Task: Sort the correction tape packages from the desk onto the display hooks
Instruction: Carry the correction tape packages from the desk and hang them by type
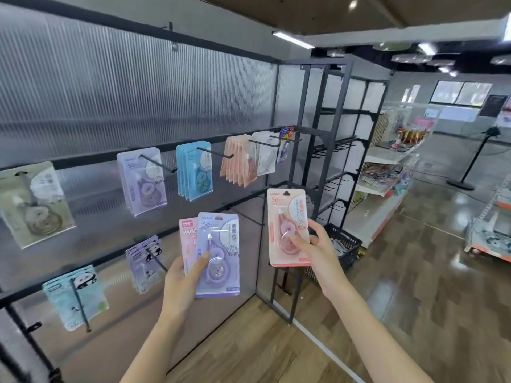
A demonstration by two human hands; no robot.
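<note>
Head view, facing a ribbed display wall (110,87) with black rails and hooks. Left hand (184,280) at 6 o'clock, fingers curled behind and thumb pressed on the front of a purple package (219,252), gripping it together with a pink package (188,239) tucked just behind at its 9 o'clock side. Right hand (315,250) at 4 o'clock of centre, pinching a peach package (287,225) near its lower right, thumb across the clear blister; card held upright, clear of the wall, hang hole at the top.

On the upper rail, going from 9 toward 2 o'clock: a green package (36,203) on a hook, a purple stack (142,181), a blue stack (195,172), a peach stack (239,158), a white pack (264,156), and dark blue cards (286,145) at the far end. Peach package in the right hand directly at 6 o'clock of the peach stack, well apart from it. On the lower rail: panda purple packs (145,261) and panda teal packs (77,297) at 8 o'clock, each on its own hook. One bare hook (244,215) between the two held cards. Black basket (344,247) on the floor at 4 o'clock, just beside the black rack (326,150)
</note>
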